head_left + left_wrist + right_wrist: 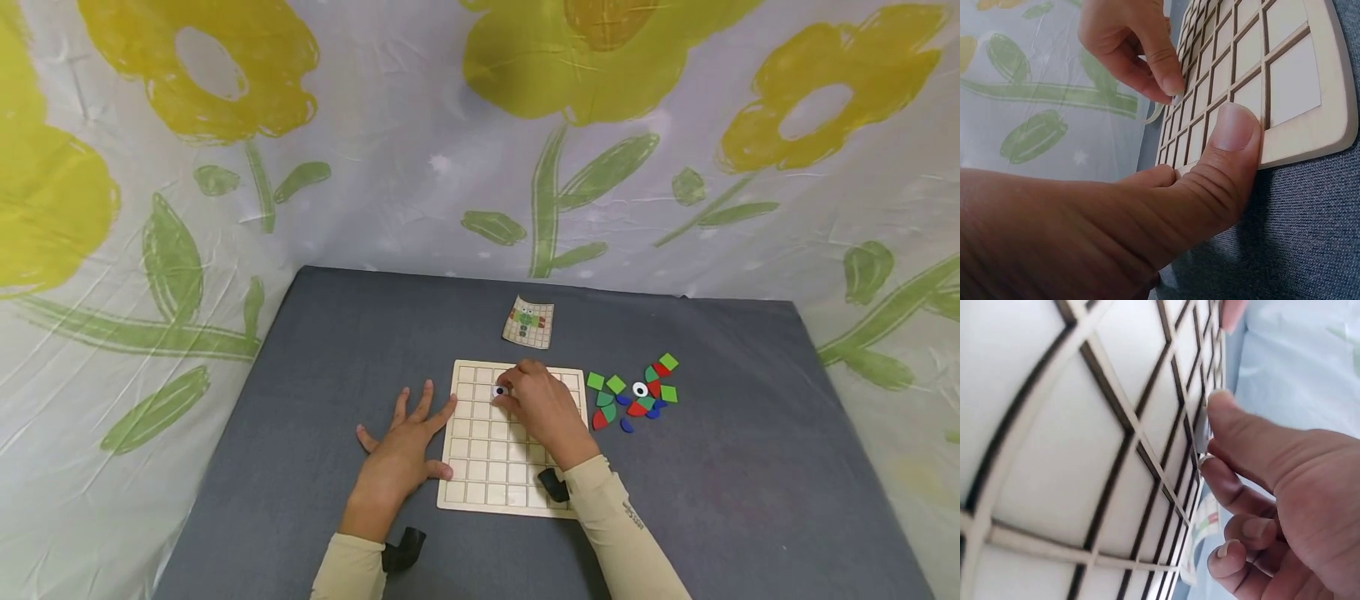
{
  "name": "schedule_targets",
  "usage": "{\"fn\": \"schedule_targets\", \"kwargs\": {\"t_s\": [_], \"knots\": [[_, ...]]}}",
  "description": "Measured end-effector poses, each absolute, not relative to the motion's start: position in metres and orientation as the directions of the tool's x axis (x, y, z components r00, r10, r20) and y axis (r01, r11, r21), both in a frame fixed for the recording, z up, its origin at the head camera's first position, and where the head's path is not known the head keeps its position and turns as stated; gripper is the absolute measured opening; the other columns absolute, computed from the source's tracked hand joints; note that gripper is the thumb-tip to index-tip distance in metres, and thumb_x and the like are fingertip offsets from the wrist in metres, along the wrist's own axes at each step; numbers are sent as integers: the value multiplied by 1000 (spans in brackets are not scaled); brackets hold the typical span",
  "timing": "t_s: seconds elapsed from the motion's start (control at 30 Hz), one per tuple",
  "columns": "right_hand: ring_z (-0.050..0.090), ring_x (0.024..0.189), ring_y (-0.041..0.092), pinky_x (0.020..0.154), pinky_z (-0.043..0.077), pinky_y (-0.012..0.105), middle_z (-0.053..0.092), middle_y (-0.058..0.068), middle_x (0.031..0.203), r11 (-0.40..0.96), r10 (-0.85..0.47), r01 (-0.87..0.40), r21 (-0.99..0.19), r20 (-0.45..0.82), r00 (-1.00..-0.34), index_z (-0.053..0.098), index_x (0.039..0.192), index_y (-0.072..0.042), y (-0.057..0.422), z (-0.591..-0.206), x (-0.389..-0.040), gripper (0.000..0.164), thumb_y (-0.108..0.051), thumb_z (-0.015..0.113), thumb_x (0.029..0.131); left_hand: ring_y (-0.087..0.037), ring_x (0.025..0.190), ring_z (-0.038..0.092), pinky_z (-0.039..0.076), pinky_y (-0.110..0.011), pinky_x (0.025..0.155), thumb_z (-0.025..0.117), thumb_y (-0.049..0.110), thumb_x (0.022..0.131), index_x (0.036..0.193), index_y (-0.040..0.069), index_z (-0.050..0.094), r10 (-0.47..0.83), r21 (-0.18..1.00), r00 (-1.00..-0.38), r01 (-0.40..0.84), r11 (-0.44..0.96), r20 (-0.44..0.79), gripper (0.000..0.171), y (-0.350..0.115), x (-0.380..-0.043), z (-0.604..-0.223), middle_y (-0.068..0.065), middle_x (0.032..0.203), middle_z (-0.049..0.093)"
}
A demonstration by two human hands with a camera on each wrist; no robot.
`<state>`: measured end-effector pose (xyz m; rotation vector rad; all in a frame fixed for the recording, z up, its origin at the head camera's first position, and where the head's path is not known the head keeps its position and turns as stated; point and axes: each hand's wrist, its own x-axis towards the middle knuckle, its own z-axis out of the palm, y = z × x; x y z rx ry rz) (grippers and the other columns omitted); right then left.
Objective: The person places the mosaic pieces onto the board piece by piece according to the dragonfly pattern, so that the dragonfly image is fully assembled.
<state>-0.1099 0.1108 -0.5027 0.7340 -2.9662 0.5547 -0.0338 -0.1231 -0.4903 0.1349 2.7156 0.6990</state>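
A pale wooden grid board (477,471) lies flat on the grey cloth. My right hand (546,408) pinches a small white tile with a black dot (500,391) between thumb and fingers, right at a cell near the board's far edge. In the right wrist view the tile (1202,430) shows edge-on beneath the thumb tip. My left hand (405,450) is spread at the board's left side, its thumb (1233,134) resting on the frame near the front corner and the index fingertip at the left edge.
Several small green, red and blue pieces (636,408) lie scattered right of the board, among them a white disc with a black dot (640,389). Behind the board lies a slightly curled pattern card (528,322). A flower-printed curtain (390,183) hangs around the table.
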Motion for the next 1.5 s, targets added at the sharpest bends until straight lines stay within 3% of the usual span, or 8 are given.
{"fn": "schedule_targets", "kwargs": {"t_s": [0.13,0.43,0.57,0.8,1.27,1.5], "knots": [[71,88,19,72,61,37,68,3,103,820,-394,-411,-399,128,-910,79,115,-10,123,-498,-110,30,-31,83,94,-41,163,5,2,-97,99,89,32,71,166,33,38,172,485,-942,11,874,-288,107,-123,-34,-490,-5,177,14],[63,73,19,58,52,35,71,7,102,848,-207,-259,-463,160,-965,77,119,-8,186,-497,-110,21,-13,77,98,-41,163,8,5,-98,99,90,33,71,165,31,39,158,464,-948,13,886,-276,107,-124,-32,-490,-7,177,16],[68,80,29,64,57,46,70,13,107,868,-124,-190,-459,171,-977,77,119,-5,221,-500,-107,21,-6,75,98,-42,163,8,6,-98,98,89,33,71,165,31,39,162,464,-949,19,886,-271,107,-124,-31,-490,-7,176,17],[63,109,45,91,54,63,69,24,121,888,-76,-148,-436,179,-981,78,116,-1,271,-506,-104,21,6,69,98,-42,163,8,6,-98,98,89,34,71,165,31,40,159,463,-952,22,886,-261,107,-125,-31,-489,-7,176,17],[59,109,44,86,55,62,68,21,118,899,-107,-153,-411,133,-985,77,120,-1,289,-508,-98,23,1,72,98,-42,163,6,2,-98,98,90,33,70,165,32,40,165,486,-946,9,874,-279,107,-125,-31,-493,-6,176,16],[58,105,42,87,53,61,66,20,107,892,-92,-119,-437,83,-992,71,114,1,290,-502,-99,17,-3,74,97,-40,163,4,2,-97,99,90,33,71,165,34,38,170,480,-946,19,877,-274,107,-124,-31,-495,-4,177,14]]}}
